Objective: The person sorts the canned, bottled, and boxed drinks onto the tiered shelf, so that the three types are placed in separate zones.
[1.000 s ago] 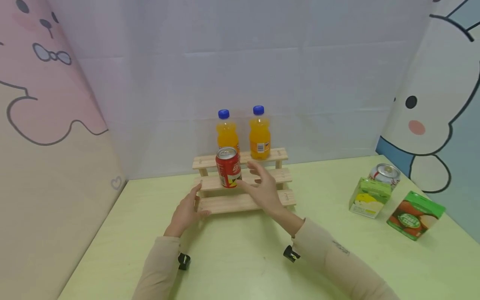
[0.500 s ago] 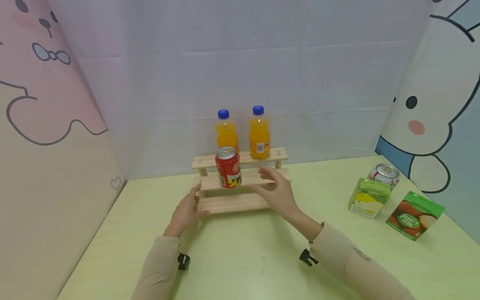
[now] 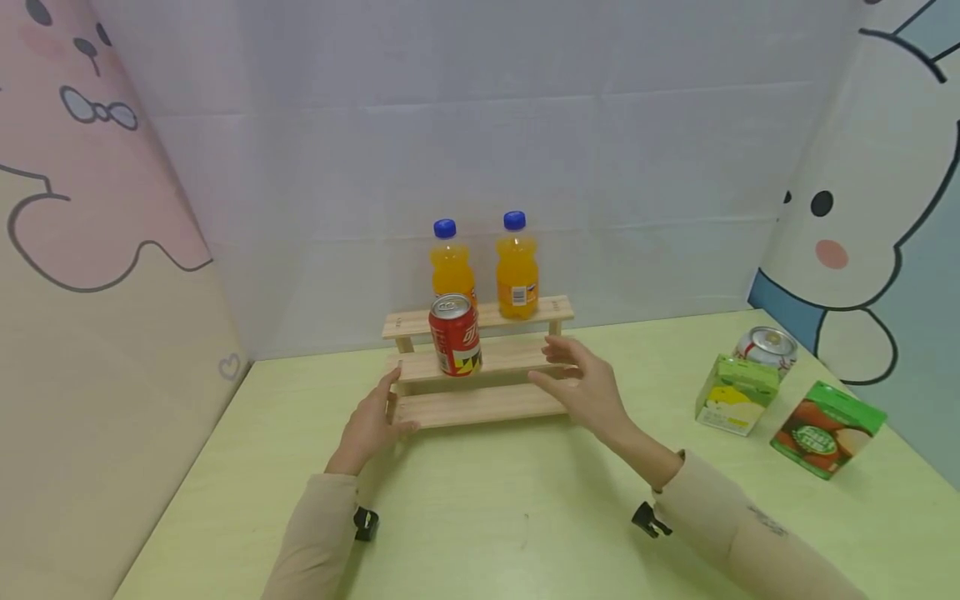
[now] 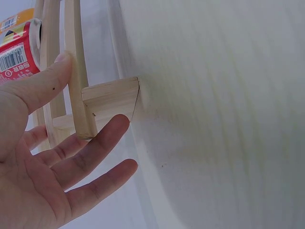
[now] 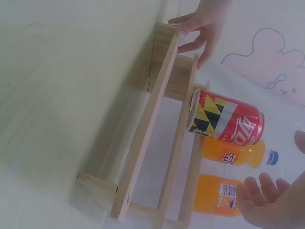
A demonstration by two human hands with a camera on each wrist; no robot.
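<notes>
A three-tier wooden rack (image 3: pixel 480 406) stands on the table. My left hand (image 3: pixel 367 427) grips its left end, the thumb (image 4: pixel 55 78) on the front slat and fingers around the side. A red soda can (image 3: pixel 455 336) stands upright on the middle tier, left of centre. Two orange soda bottles with blue caps, the left one (image 3: pixel 452 268) partly behind the can and the right one (image 3: pixel 518 271), stand on the top tier. Holding nothing, my right hand (image 3: pixel 588 389) is before the rack's right end with its fingers loosely bent, apart from the can.
At the table's right are a green pear drink carton (image 3: pixel 737 396), a green-and-brown drink carton (image 3: pixel 828 431) and a silver can (image 3: pixel 768 347) partly hidden behind the pear carton. A pale cloth wall (image 3: pixel 480 142) closes off the back.
My right hand has drawn away from the red soda can and moved to the right. The left hand, rack and can stay in place.
</notes>
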